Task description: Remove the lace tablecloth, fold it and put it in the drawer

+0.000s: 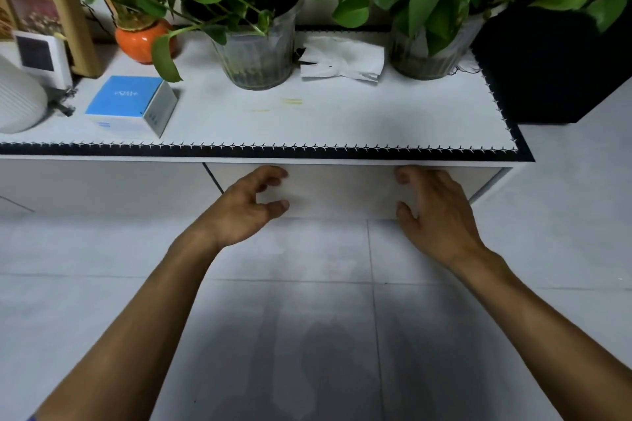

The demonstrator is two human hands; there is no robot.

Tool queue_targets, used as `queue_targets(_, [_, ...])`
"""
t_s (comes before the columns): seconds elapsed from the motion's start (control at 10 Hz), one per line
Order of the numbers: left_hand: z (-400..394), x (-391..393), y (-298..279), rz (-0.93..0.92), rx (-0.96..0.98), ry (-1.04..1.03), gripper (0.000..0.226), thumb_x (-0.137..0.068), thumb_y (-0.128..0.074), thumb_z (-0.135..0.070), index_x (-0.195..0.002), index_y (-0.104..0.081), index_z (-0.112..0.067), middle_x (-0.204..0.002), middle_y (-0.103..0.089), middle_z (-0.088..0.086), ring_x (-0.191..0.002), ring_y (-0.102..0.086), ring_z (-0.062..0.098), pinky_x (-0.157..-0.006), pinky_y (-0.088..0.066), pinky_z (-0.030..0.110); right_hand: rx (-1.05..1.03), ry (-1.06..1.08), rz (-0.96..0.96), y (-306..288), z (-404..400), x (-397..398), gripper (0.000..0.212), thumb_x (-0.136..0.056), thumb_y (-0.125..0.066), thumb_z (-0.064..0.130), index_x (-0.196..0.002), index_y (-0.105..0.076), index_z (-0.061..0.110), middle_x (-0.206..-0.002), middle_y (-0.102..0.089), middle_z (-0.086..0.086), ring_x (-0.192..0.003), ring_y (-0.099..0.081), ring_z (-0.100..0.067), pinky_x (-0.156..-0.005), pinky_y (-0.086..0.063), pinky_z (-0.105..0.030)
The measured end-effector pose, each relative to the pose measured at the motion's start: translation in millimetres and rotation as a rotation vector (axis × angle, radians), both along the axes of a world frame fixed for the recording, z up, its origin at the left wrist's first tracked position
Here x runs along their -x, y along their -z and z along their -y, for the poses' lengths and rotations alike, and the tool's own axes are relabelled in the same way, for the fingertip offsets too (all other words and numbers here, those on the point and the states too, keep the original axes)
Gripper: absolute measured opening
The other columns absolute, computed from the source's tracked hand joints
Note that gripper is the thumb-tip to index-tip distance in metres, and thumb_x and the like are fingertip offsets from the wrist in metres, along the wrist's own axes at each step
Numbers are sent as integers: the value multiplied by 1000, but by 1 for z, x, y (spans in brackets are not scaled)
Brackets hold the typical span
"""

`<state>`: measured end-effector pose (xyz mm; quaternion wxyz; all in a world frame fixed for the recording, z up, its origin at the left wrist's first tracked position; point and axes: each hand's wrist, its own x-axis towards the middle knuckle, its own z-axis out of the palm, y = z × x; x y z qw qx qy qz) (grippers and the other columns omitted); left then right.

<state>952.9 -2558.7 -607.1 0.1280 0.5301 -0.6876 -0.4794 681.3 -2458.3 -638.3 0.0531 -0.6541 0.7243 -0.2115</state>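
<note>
White cabinet (102, 181) — both hands at drawer front (342, 191).

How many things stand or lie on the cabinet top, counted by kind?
Glass plant pots: 2
Orange vase: 1
Blue box: 1
White crumpled cloth: 1
Picture frame: 1
Small white device: 1
Round white object, partly cut off: 1
Total: 8

blue box (128, 102), orange vase (143, 41), two potted plants (254, 55)
</note>
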Motion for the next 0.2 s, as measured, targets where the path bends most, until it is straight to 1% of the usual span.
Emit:
queue_targets(0.1, [6,0,-32,-43,-100,140,45,-86,-73,-19,-125,-58,-35,-132,-59,-4,-121,-57,16,-94,-45,26,-12,-41,236,-11,-13,0,55,-82,-68,19,-134,-49,24,-134,-54,5,-117,-53,-19,-95,-40,-18])
queue_targets(0.2, [10,-2,-67,-266,-162,364,41,-82,-75,-13,-120,-66,-26,-126,-68,5,-111,-66,18,-90,-52,23,82,-71,546,-29,-16,8,40,-80,-66,26,-118,-60,36,-120,-64,16,-101,-65,-11,-82,-48,-11])
